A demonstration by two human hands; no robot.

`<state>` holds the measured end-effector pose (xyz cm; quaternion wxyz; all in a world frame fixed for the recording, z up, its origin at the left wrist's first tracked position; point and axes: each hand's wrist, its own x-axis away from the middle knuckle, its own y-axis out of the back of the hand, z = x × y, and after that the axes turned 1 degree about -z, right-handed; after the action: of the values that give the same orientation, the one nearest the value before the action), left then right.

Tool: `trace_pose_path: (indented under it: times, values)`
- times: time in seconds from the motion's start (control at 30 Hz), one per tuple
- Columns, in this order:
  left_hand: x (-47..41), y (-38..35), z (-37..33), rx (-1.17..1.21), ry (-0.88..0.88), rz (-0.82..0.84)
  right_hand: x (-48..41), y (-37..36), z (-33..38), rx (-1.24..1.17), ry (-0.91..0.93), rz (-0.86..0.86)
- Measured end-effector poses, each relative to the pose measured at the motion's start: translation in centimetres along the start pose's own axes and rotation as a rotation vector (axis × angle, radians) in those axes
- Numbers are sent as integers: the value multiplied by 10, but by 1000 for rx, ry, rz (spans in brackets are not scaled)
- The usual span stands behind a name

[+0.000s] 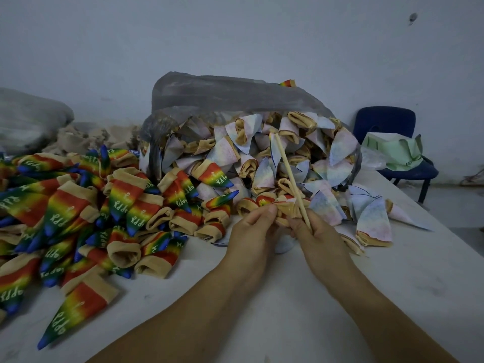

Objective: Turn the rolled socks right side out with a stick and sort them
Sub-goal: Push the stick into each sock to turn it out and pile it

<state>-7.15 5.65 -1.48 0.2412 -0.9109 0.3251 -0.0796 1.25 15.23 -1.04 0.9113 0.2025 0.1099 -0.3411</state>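
While my left hand (251, 226) pinches the cuff of one sock (284, 208) and my right hand (323, 238) grips the stick (289, 174) against it, a big rainbow pile (78, 205) lies turned on my left; the bag (235, 98) ahead holds many pale, unturned ones, so plenty is left.

left hand (248, 229) pinching, right hand (322, 235) gripping — close together
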Motion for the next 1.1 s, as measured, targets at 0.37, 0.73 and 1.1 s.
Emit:
trace_pose_path:
  times: [0.37,0.73,1.1]
  values:
    - [2,-7,-11,113,213,100,-6,9,3,55,-21,-31]
    - [4,-2,-11,226,218,3,-9,7,2,242,265,-74]
    - [4,-6,-8,222,217,70,-4,-2,12,-220,-130,-111]
